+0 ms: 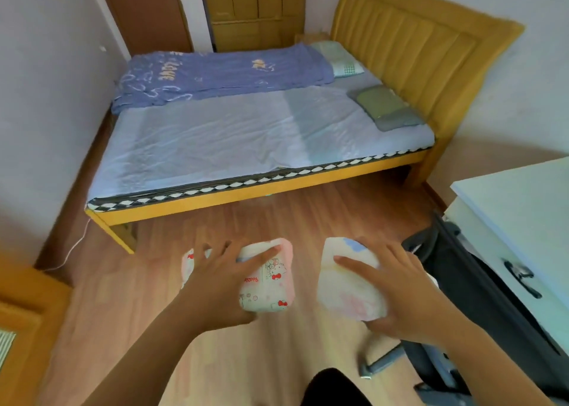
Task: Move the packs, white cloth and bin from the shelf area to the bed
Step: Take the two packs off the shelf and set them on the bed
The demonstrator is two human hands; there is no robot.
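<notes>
A cartoon-printed pack (267,278) sat under the spread fingers of the left hand (226,278), which gripped it from above. A plainer white pack (349,285) was clasped in the right hand (397,291). Beyond the fingertips lay the wooden floor (184,282), then the bed (234,141).

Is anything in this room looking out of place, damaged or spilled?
Nothing stands out. Each hand, left hand and right hand, holds a pack over the floor; the bed looks tidy.
</notes>
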